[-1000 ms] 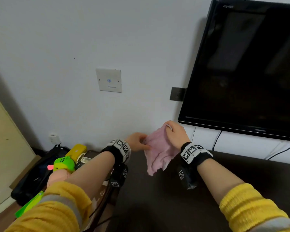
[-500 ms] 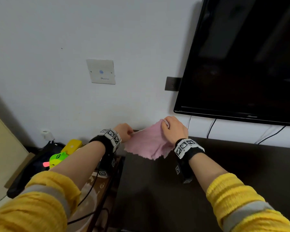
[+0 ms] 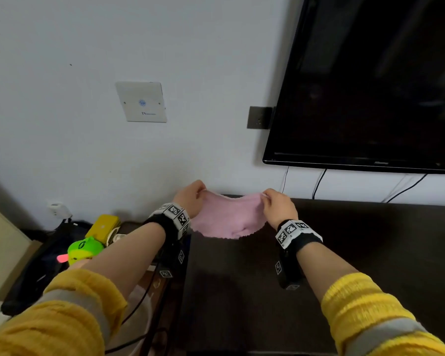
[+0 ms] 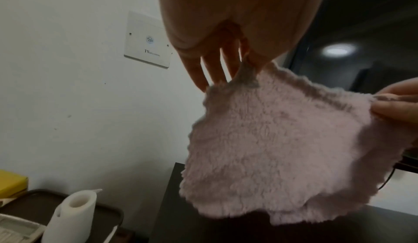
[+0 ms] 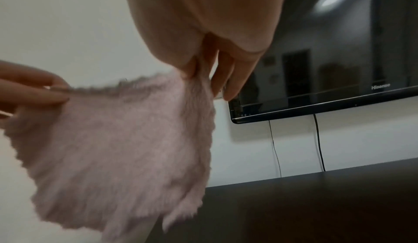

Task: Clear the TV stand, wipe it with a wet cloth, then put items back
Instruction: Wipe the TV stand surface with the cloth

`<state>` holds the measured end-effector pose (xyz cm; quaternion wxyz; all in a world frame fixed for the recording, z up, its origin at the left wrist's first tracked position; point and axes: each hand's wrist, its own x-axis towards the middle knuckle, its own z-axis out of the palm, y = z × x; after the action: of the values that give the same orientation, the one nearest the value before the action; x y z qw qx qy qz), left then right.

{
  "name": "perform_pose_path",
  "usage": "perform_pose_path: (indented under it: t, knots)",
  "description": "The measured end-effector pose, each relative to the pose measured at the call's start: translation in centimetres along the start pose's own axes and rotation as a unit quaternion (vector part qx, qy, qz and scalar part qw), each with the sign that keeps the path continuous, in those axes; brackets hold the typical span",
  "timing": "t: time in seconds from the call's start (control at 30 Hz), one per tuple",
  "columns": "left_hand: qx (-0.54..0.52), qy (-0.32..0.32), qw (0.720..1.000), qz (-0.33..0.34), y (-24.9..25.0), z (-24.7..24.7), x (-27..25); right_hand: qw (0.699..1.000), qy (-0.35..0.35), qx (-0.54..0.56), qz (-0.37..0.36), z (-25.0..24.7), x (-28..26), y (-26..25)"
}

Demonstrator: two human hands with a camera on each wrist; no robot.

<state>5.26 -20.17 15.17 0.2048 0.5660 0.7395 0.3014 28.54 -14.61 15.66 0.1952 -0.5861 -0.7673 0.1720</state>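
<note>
Nearest the camera, two forearms in yellow knitted sleeves reach out over the dark brown wooden TV stand top (image 3: 242,291), whose visible surface looks bare, so the clearing seems done and the wiping is about to start. Just beyond the wrist bands, the left hand (image 3: 189,199) pinches the left top corner of a small pink fleecy cloth (image 3: 226,218) between thumb and fingertips, and the right hand (image 3: 278,206) pinches the right top corner the same way, its spare fingers hanging loose. Between them the cloth is spread out and held above the far left part of the stand, its lower edge sagging free and not touching the wood. It looks light, soft and limp (if wet, a little heavier and clingy), so it will fold wherever it is unsupported; the corners suit spreading it, but for wiping a flat palm over its middle should serve better. Off to the near left, on a lower side table, sit a green plush toy (image 3: 84,249) and a yellow box (image 3: 103,226). Farther back, a black wall-mounted television (image 3: 370,86) hangs on the white wall.
</note>
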Motion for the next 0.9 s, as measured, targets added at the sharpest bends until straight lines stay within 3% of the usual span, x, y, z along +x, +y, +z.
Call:
perform_pose_path:
  t: [0.17,0.27,0.4,0.53,0.73,0.9]
  knots:
    - [0.102,-0.097,0.990,0.001,-0.5,0.5,1.5,0.998,-0.045,-0.032,0.032,0.3,0.5,1.6]
    - [0.100,-0.071,0.993,0.004,-0.2,1.2,3.0,0.999,-0.021,-0.002,0.032,0.3,1.7,2.6]
    - [0.146,-0.105,0.984,-0.012,0.9,2.6,4.8,0.992,-0.104,-0.008,0.068,0.6,4.2,4.3]
    - [0.154,-0.106,0.982,-0.027,0.9,3.9,7.0,0.988,-0.135,0.000,0.068,1.0,7.1,5.9]
    - [0.148,-0.050,0.987,-0.049,1.0,4.5,9.5,0.989,-0.135,0.014,0.054,1.7,10.9,6.9]
    - [0.173,-0.105,0.977,-0.062,-1.2,5.8,9.4,0.979,-0.195,0.013,0.048,3.9,10.8,8.3]
